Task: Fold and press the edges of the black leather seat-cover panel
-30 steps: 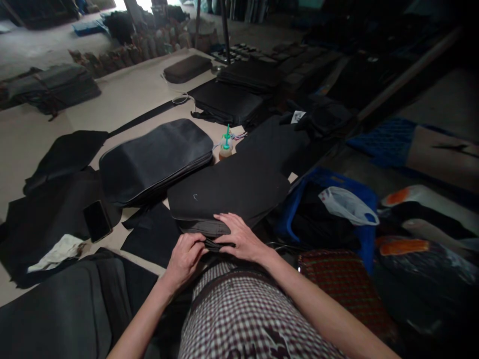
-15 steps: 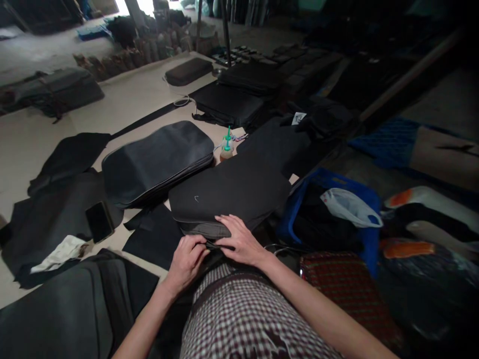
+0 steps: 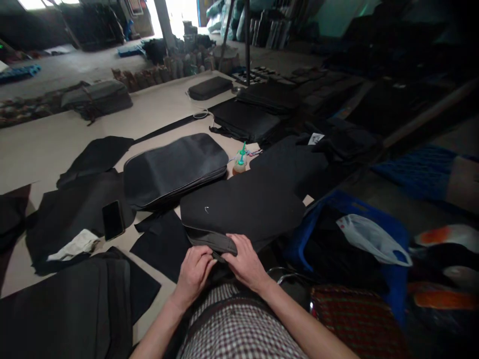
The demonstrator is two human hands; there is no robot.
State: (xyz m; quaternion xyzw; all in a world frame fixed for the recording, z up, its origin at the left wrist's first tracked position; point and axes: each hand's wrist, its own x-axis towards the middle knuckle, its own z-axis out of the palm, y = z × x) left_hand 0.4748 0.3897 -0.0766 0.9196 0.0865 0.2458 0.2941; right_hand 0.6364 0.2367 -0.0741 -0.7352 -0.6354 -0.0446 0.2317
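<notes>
The pale work table [image 3: 56,144] runs from your lap to the far left, strewn with dark pieces. At the near left lies a wide sheet of black fabric [image 3: 71,209], with a phone [image 3: 113,219] and a white rag [image 3: 77,244] on it. The black panel [image 3: 243,209] you are working on lies flat at the near middle of the table, its grey edge toward you. Just beyond it, to the left, sits a stack of dark panels [image 3: 175,167]. A blue crate [image 3: 389,229] stands at your right, off the table's edge, with a white plastic bag [image 3: 370,239] in it.

Your left hand [image 3: 194,271] is curled at the black panel's near edge, fingers drawn together and pinched on it. Your right hand [image 3: 247,262] lies just beside, almost touching, fingers together and laid over the same edge; whether they clamp it cannot be told. A small bottle with a green cap [image 3: 239,162] stands upright between the far corners of the panel and the stack.
</notes>
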